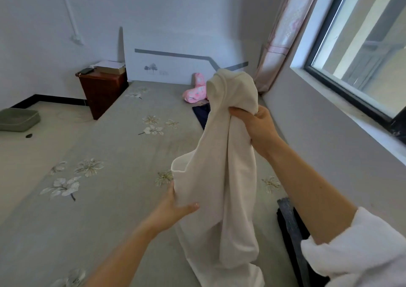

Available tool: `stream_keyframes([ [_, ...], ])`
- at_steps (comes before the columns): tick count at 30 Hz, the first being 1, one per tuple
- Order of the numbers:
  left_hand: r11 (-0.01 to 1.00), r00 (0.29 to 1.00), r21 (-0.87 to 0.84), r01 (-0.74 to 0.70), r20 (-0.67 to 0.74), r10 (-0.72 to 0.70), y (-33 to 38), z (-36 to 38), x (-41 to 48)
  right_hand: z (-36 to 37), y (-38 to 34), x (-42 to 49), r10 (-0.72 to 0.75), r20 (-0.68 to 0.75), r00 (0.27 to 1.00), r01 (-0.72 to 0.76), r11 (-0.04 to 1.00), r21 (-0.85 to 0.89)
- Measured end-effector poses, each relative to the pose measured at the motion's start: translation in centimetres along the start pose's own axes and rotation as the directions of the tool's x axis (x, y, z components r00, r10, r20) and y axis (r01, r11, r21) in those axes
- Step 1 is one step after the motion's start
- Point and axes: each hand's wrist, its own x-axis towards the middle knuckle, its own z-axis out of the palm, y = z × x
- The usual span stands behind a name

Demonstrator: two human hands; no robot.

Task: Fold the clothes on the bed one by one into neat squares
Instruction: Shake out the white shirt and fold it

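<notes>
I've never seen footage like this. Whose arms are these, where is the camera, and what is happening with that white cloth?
No machine here: these are a person's two bare arms, filmed by one camera worn on the head, looking forward and down. That is the only view. The right hand grips the bunched upper part of a white garment, held up above the bed. The left hand holds its edge lower down. The bed has a grey-green sheet printed with flowers. On it lie a pink cushion near the headboard, a dark blue garment beside it, and more dark clothing by the right arm.
</notes>
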Motion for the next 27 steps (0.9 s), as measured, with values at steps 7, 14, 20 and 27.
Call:
stream_keyframes([
  [7,0.999,0.911,-0.035,-0.005,-0.411,-0.01,2.2,2.9,2.9,-1.5,-0.9,-1.2,0.009,-0.208,0.978,0.023,0.988,0.153],
  [14,0.934,0.812,-0.147,-0.327,-0.549,0.198,10.2,-3.6,2.5,-9.0,0.7,-1.8,-0.063,-0.276,0.959,0.009,0.981,-0.193],
  [20,0.951,0.816,0.099,-0.294,-0.492,0.304,17.1,-8.1,1.1,-14.4,0.5,-2.6,0.117,-0.008,0.993,-0.116,0.977,-0.178],
  [27,0.993,0.994,0.083,-0.088,0.075,0.082,16.4,-13.1,-0.6,-17.0,0.6,-4.1,0.332,0.304,0.893,-0.238,0.921,-0.307],
])
